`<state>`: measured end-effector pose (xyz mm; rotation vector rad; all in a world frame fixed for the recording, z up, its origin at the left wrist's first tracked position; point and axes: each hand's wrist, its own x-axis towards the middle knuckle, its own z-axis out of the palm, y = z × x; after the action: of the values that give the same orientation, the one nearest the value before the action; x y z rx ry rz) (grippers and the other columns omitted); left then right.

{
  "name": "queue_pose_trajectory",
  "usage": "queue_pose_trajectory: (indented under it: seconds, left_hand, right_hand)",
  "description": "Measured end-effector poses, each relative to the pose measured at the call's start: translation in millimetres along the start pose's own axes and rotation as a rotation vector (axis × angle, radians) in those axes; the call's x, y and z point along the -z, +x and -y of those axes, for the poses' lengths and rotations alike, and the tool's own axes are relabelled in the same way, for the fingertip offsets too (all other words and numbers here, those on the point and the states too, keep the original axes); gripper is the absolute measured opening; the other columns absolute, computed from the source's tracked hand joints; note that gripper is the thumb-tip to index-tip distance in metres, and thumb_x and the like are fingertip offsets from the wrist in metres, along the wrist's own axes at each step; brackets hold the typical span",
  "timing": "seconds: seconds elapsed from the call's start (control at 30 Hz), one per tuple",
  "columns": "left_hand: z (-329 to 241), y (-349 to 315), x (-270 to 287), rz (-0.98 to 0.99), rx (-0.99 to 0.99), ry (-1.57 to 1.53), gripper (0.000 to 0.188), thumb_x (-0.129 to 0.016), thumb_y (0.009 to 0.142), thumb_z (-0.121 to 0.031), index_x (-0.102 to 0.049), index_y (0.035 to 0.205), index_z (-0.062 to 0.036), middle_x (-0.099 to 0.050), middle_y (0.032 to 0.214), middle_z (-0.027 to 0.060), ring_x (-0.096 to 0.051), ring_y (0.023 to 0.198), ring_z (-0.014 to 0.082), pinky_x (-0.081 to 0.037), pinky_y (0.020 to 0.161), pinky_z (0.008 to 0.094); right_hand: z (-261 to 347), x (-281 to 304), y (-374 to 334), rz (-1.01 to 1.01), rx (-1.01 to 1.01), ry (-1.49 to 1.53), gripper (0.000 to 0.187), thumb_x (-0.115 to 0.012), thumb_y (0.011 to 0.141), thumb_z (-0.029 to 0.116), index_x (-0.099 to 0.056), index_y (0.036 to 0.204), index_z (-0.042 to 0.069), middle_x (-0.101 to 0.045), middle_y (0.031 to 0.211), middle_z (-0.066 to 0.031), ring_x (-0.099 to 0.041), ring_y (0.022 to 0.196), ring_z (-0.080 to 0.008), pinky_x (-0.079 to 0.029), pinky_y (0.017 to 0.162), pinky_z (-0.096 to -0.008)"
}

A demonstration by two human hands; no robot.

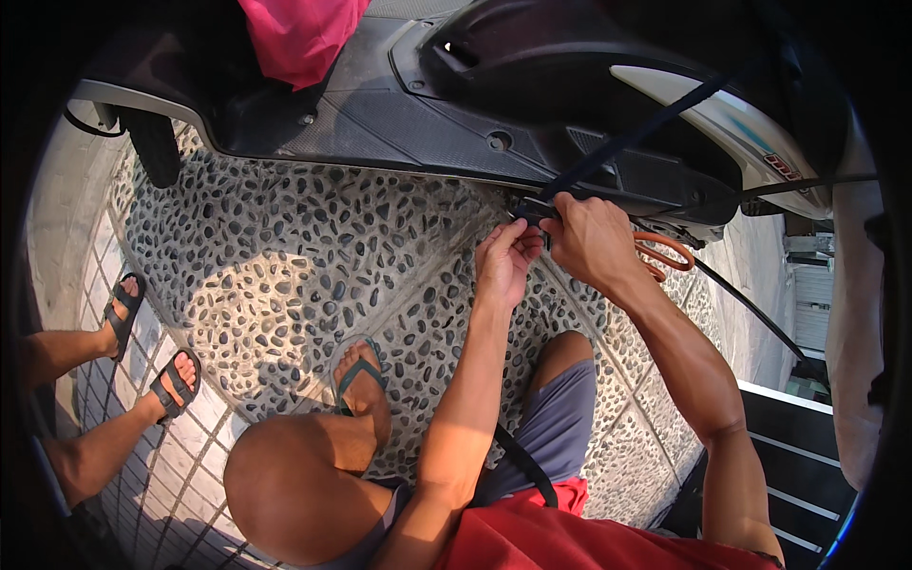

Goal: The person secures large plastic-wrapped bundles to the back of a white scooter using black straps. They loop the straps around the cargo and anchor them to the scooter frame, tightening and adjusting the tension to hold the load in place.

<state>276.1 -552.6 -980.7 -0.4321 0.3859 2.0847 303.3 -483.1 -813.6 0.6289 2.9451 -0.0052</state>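
A scooter stands across the top, its black ribbed footboard [380, 128] facing me. A dark blue strap [636, 128] slants down from the upper right to the footboard's lower edge. There my right hand [594, 237] is closed around the strap's lower end, by a small dark fitting that its fingers partly cover. Close beside it, my left hand [506, 256] has thumb and fingers pinched together at the same fitting; what lies between them is hidden. An orange-brown looped cord [670, 252] hangs just right of my right hand.
Pebbled paving [285, 256] lies below the scooter. A pink bag or cloth [299, 38] rests on the footboard. A black strap or cable [750, 304] runs down at the right. Another person's sandalled feet [176, 385] stand at the left. A dark slatted object [798, 465] is at lower right.
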Motion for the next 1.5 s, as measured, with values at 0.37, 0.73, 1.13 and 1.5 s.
queue_pose_trajectory:
  seconds: [0.37,0.73,1.13,1.5]
  left_hand:
    - [4,-1,-12,-0.075,0.052,-0.191,0.005,-0.062,0.085,-0.008,-0.060,0.082,-0.0049,-0.063,0.076,0.0071,-0.057,0.063,0.0148,-0.047,0.061,0.0262]
    - [5,4,-12,-0.070,-0.087,-0.021,0.007,-0.061,0.086,-0.008,-0.059,0.079,-0.0053,-0.059,0.069,0.0050,-0.054,0.057,0.0132,-0.044,0.053,0.0254]
    - [2,4,-8,-0.096,-0.044,0.036,0.006,-0.061,0.087,-0.008,-0.059,0.082,-0.0047,-0.059,0.072,0.0046,-0.054,0.062,0.0132,-0.043,0.058,0.0261]
    - [6,4,-8,0.009,-0.077,0.030,0.007,-0.058,0.088,-0.009,-0.060,0.082,-0.0054,-0.059,0.076,0.0040,-0.053,0.067,0.0121,-0.043,0.063,0.0266]
  right_hand:
    - [7,-5,9,0.000,0.060,-0.195,0.031,-0.077,0.065,0.021,-0.062,0.079,-0.003,-0.068,0.071,-0.0188,-0.069,0.067,-0.0322,-0.054,0.060,-0.0380]
    - [13,0,22,0.070,0.266,-0.217,0.025,-0.073,0.067,0.019,-0.066,0.079,-0.002,-0.066,0.069,-0.0182,-0.069,0.067,-0.0318,-0.054,0.060,-0.0379]
    - [6,-5,14,0.011,0.114,-0.204,0.017,-0.067,0.079,0.015,-0.061,0.081,-0.002,-0.064,0.066,-0.0216,-0.066,0.063,-0.0389,-0.052,0.060,-0.0449]
    - [10,0,42,0.216,0.235,-0.283,0.027,-0.071,0.068,0.021,-0.069,0.081,-0.002,-0.068,0.074,-0.0189,-0.069,0.074,-0.0343,-0.055,0.067,-0.0426]
